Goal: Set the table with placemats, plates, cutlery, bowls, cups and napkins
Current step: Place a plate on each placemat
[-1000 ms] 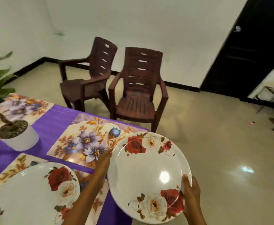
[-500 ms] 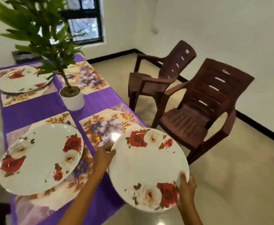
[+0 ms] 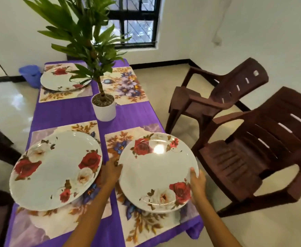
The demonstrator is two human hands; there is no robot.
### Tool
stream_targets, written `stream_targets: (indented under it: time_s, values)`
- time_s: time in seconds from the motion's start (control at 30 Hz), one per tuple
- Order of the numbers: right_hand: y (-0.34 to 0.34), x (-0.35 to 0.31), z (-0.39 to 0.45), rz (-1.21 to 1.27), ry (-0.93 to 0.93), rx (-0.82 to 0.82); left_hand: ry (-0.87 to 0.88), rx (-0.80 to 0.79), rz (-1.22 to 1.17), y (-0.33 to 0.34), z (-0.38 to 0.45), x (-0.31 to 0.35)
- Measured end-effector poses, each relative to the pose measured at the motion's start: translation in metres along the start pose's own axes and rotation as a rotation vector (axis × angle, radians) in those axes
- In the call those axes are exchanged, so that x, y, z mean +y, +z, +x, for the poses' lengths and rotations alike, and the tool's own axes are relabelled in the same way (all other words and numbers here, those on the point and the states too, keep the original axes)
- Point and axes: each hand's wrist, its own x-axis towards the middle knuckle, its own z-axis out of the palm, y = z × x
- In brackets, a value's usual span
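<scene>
Both hands, left hand (image 3: pixel 111 171) and right hand (image 3: pixel 197 182), gripping 1 rose-patterned plate (image 3: pixel 157 172) by opposite rims above placemat (image 3: pixel 146 223); risk of overhanging worktop (image 3: pixel 71 109) edge beside right hand, tipping floorward.

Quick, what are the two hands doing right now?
Left hand: grips the left rim of the rose plate.
Right hand: grips the same plate's right rim.
</scene>
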Motion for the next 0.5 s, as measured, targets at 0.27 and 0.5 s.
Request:
stream_targets:
  time_s: [0.27, 0.5]
  values:
    - [0.028, -0.003, 0.037, -0.154, 0.015, -0.114, -0.064, 0.108, 0.153, 0.011, 0.017, -0.006]
    - [0.012, -0.013, 0.072, -0.615, -0.143, -0.254, -0.052, 0.180, 0.363, 0.017, 0.014, 0.001]
